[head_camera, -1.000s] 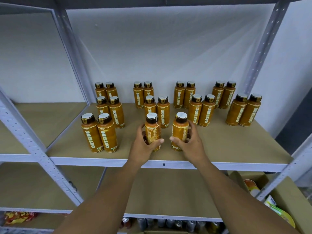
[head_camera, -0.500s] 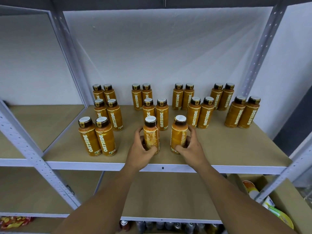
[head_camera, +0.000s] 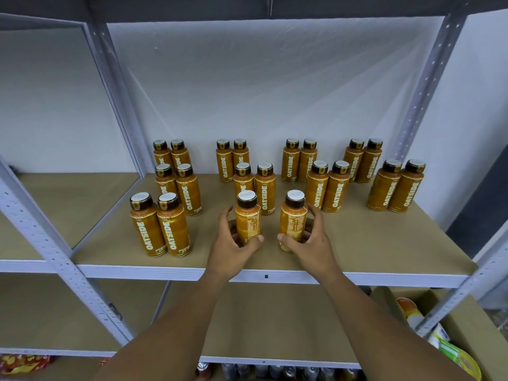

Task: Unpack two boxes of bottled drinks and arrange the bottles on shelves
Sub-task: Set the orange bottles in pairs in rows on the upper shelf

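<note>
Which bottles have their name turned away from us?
The left-held bottle and right-held bottle, front middle: they show small print; other bottles read OATSIDE.

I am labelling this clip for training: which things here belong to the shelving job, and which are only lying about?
Job: left hand holding the left bottle; right hand holding the right bottle; other bottles, in pairs; shelf board.
Lying about: cans on the bottom shelf; red packets, lower left; cardboard box, lower right.

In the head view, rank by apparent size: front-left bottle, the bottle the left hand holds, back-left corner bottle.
1-2, too alike to rank: front-left bottle and the held bottle in the left hand.
3. back-left corner bottle, smallest.
They seem identical; camera distance explains it.
</note>
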A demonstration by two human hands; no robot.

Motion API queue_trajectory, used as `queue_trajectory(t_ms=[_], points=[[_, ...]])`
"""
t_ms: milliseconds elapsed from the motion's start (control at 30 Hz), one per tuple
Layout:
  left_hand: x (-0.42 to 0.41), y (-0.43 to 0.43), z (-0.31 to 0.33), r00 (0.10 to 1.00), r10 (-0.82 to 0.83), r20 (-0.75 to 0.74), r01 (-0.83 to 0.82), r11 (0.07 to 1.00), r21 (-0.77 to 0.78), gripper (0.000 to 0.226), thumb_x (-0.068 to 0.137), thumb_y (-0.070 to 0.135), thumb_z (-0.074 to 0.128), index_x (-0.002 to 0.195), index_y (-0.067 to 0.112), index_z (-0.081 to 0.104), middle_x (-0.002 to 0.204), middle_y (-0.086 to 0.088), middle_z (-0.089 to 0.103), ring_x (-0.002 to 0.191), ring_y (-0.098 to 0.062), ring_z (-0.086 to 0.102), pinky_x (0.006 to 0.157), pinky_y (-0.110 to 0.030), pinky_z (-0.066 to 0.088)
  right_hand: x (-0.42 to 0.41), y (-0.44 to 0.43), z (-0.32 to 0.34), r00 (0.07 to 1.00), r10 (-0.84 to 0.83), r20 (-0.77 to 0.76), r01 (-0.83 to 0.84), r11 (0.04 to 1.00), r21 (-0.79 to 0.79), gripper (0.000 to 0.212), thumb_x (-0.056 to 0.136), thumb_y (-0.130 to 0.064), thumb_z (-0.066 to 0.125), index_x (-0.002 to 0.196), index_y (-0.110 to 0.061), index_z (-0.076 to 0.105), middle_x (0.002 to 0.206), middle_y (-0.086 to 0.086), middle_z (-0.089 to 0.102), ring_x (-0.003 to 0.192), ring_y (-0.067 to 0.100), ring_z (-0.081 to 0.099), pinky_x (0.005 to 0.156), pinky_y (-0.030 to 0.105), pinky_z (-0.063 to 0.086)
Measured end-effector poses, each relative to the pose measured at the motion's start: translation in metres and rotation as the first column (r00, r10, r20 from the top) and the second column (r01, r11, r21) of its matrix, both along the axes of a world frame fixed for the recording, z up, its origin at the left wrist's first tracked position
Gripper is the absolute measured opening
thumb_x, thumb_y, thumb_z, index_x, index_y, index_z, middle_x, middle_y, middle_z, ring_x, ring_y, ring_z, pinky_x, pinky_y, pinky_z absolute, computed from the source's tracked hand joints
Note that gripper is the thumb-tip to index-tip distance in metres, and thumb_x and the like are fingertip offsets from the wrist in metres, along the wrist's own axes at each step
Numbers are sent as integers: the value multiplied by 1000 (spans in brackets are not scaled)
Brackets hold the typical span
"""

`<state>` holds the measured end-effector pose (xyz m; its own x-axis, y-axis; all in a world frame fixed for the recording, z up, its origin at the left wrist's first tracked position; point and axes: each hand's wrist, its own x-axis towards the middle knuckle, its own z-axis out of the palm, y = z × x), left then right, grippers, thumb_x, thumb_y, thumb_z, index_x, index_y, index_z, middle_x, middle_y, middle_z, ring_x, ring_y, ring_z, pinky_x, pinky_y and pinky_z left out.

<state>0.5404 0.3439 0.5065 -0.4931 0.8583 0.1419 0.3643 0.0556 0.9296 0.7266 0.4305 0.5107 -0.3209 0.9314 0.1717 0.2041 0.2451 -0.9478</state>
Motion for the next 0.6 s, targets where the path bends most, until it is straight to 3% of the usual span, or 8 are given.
queue_trajectory(t_ms=[100, 200, 333, 500, 600], points=[[-2, 0, -1, 1000, -13, -6, 13, 1000, -24, 97, 88, 21, 79, 159, 37, 14, 149, 4, 50, 132, -16, 52, 104, -36, 48, 2, 3, -2, 1000, 19, -4, -19, 999, -27, 94, 83, -15, 81, 149, -48, 22, 139, -6, 54, 124, 14, 54, 99, 31, 50], [-4, 1, -2, 1000, -16, -22, 15, 999, -47, 99, 88, 18, 78, 159, 38, 12, 132, 14, 54, 126, -14, 54, 104, -38, 50, 3, 4, -3, 999, 36, 18, -36, 999, -32, 90, 86, -8, 75, 146, -49, 23, 120, -15, 61, 114, 11, 59, 90, 22, 47], [-3, 2, -2, 1000, -10, -28, 8, 999, -46, 101, 86, 21, 81, 159, 39, 12, 128, 17, 52, 119, -9, 53, 100, -34, 50, 1, 4, -5, 999, 31, 38, -30, 999, -24, 90, 85, -14, 79, 150, -42, 23, 120, -13, 61, 116, 13, 59, 94, 28, 49], [-2, 2, -1, 999, 17, -30, -18, 999, -27, 105, 82, 34, 86, 158, 39, 13, 140, 5, 56, 121, -13, 56, 99, -33, 52, 0, 2, -1, 1000, -6, 30, 6, 1000, -6, 95, 79, -29, 87, 149, -41, 25, 129, -12, 52, 116, 9, 54, 85, 16, 45], [0, 2, 0, 999, 27, -35, -28, 999, -18, 110, 77, 45, 88, 157, 42, 12, 145, 2, 54, 126, -18, 56, 100, -38, 54, -2, 0, 0, 999, -16, 30, 16, 1000, 14, 99, 75, -39, 89, 151, -39, 24, 132, -16, 45, 119, 8, 49, 92, 22, 45]])
